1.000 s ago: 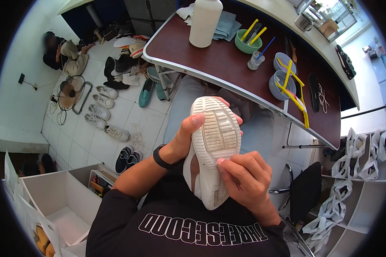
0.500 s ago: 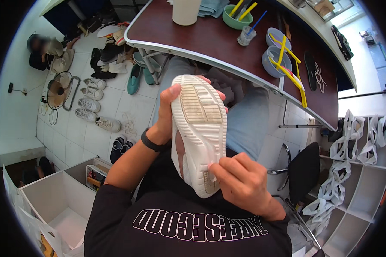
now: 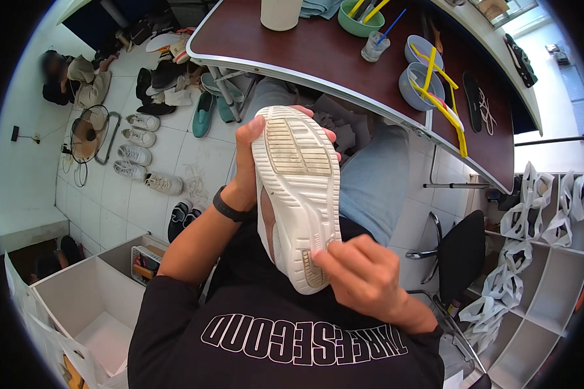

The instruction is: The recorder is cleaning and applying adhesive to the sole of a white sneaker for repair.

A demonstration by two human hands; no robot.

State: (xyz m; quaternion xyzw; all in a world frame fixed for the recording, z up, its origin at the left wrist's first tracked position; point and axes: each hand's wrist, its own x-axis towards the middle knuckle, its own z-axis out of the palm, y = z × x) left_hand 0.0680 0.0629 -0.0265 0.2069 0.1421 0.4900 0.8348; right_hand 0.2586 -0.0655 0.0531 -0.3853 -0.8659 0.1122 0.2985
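A: Where is the white shoe (image 3: 295,207)?

B: At the middle of the frame, raised in front of the person's black shirt (image 3: 253,375). Its sole (image 3: 298,152) faces the viewer, toe end toward the top, heel end toward the bottom.

A: How is it held?

B: The left hand (image 3: 244,167) is closed around the forefoot: thumb on the sole's left edge, other fingertips showing past the right edge. The right hand (image 3: 365,272) is curled, its thumb and fingertips drawn close together at the right edge of the heel end. I can't tell whether anything small is pinched there.

A: Which step would you call this?

B: Close fingertip work on the heel end, I'd judge, with the left hand bracing.

A: And what does the next move call for?

B: A steady left grip, I think, and light, exact contact along that curved edge. A slight turn of the shoe might help, since the right hand covers part of the spot.

A: Any implements?

B: I can make out none in use. On the brown table (image 3: 253,32), upper right of centre, stand a green bowl (image 3: 355,27) and 2 blue-grey bowls (image 3: 411,97) with yellow strips (image 3: 461,139). On the floor at left sit 5 pale shoes (image 3: 135,155).
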